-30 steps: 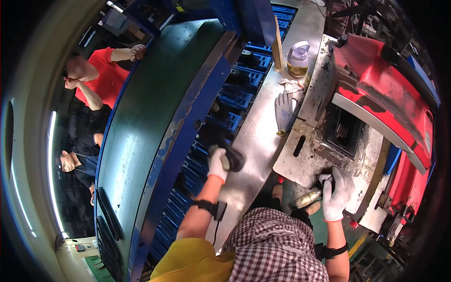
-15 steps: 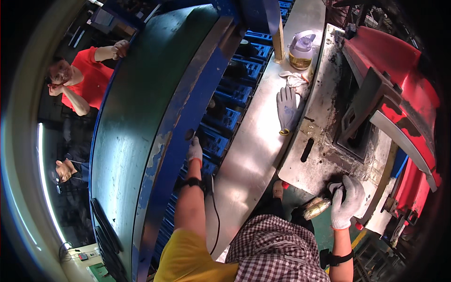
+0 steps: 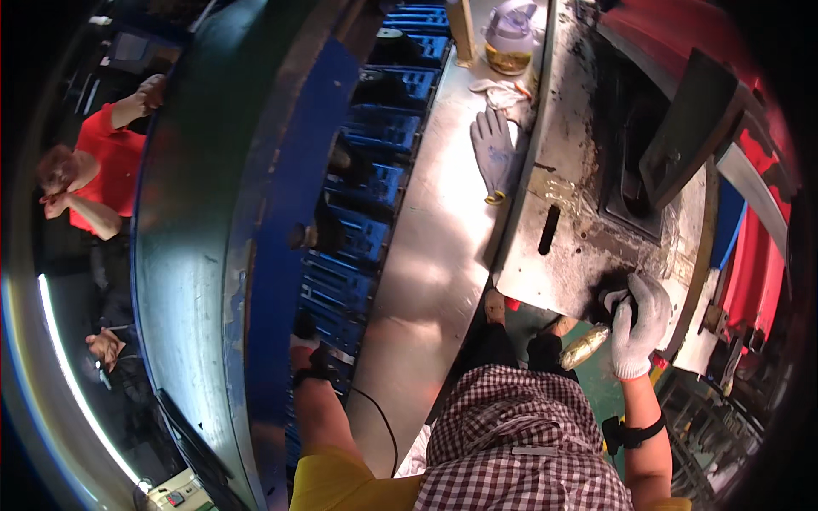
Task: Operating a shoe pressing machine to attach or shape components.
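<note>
My left hand (image 3: 302,351) is low among the blue slatted rollers or racks (image 3: 341,294), beside the blue panel (image 3: 294,153). Shadow hides its fingers, so I cannot tell what it touches. At the near edge of the worn metal worktable (image 3: 524,277), my right hand (image 3: 641,322), in a white knit glove, is curled closed against a dark part. What lies inside its fingers is hidden. Just left of that hand, a gold, wrapped handle-like piece (image 3: 584,347) sticks out below the table edge.
On the metal ledge (image 3: 409,281) lie a grey glove (image 3: 492,157) and a white glove (image 3: 503,92), near a lidded jug (image 3: 509,38). Right stand a dark angled plate (image 3: 694,128) and red panels (image 3: 750,281). A person in red (image 3: 106,162) stands beyond the long dark sheet (image 3: 192,230).
My left hand has come away from the knob on the blue panel and moved nearer to me, down into shadow. The view has shifted; my right hand stays curled at the table edge.
</note>
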Action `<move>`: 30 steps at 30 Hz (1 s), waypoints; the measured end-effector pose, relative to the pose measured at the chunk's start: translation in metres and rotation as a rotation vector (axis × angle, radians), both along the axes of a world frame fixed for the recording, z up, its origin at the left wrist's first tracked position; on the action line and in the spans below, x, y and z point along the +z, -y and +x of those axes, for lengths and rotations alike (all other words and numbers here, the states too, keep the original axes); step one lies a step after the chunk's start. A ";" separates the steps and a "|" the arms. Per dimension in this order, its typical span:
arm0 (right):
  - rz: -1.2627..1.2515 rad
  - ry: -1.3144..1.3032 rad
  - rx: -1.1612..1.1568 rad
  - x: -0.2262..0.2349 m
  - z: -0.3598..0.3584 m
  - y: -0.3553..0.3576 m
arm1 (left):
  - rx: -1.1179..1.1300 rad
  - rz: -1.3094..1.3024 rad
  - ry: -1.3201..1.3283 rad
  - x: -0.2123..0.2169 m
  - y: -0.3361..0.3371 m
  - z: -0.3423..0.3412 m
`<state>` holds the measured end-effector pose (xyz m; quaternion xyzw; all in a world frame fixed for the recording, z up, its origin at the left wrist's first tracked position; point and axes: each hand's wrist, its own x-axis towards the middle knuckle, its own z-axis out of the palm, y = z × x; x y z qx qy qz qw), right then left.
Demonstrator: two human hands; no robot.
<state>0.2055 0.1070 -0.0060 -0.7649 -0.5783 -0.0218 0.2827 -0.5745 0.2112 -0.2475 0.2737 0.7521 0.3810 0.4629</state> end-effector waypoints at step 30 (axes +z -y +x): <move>0.263 -1.261 -0.060 0.040 0.031 -0.075 | -0.969 0.660 -0.020 0.307 -0.038 0.592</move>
